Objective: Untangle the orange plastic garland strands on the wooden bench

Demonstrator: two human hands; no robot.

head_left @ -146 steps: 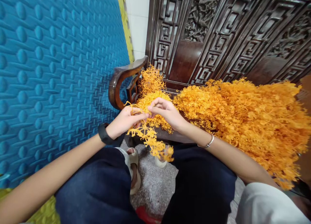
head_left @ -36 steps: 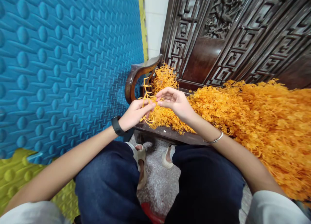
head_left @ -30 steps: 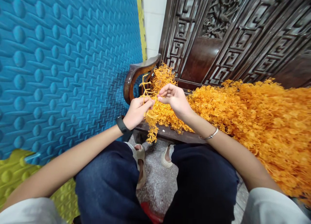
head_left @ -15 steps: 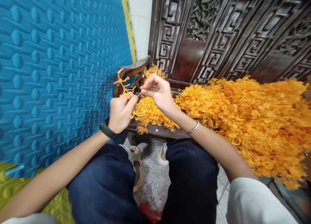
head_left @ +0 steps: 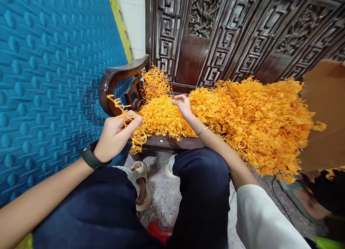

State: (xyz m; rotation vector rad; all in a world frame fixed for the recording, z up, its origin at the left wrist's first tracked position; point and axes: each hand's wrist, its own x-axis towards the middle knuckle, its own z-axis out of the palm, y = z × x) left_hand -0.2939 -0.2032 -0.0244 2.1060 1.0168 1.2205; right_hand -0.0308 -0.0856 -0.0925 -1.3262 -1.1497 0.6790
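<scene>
My left hand [head_left: 114, 135], with a black band on its wrist, is closed on a thin orange plastic sprig [head_left: 120, 108] that sticks up and to the left of my fingers. My right hand [head_left: 183, 105], a silver bangle on its wrist, reaches forward onto a big pile of orange plastic sprigs [head_left: 248, 116]. Its fingers curl down into the pile; what they grip, if anything, is hidden. The pile lies along the seat of a dark carved wooden bench [head_left: 161, 143].
A blue embossed foam mat [head_left: 54, 72] stands on the left, close to the bench's curved armrest [head_left: 113, 78]. The carved bench back [head_left: 229, 33] rises behind the pile. A brown cardboard piece [head_left: 326, 112] is at the right. My knees and sandalled feet are over a speckled floor [head_left: 161, 202].
My hands have parted: the right one moved away to the pile, while the left keeps the sprig and has drawn back. The view has swung right, bringing the cardboard in.
</scene>
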